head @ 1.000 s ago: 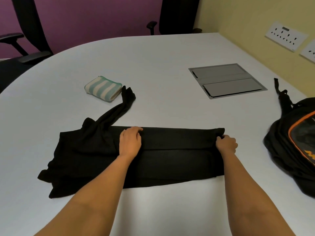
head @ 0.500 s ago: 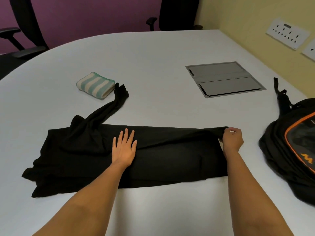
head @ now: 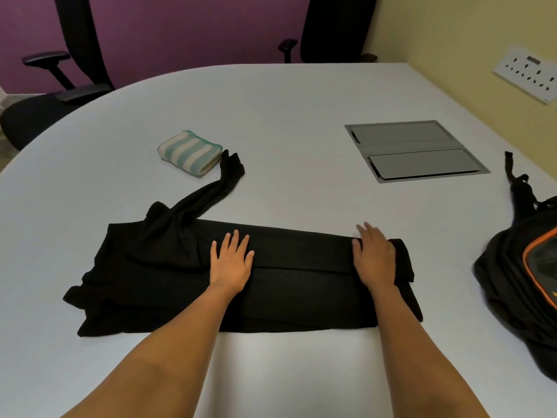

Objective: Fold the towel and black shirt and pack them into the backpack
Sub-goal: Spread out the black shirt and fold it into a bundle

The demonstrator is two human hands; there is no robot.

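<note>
The black shirt lies on the white table as a long folded band, one sleeve trailing up toward the towel. My left hand lies flat on the shirt's middle with fingers spread. Flat too, my right hand presses on the shirt's right end. The folded towel, striped green and cream, sits beyond the shirt at the left. A black backpack with orange trim lies at the right edge of the table.
A grey cable hatch is set into the table at the right back. Black office chairs stand behind the table at the left and at the far side. Wall sockets are on the yellow wall at the right.
My right hand let go of the shirt's right corner and now lies flat on the fold. My left hand stays flat on the shirt's middle.
</note>
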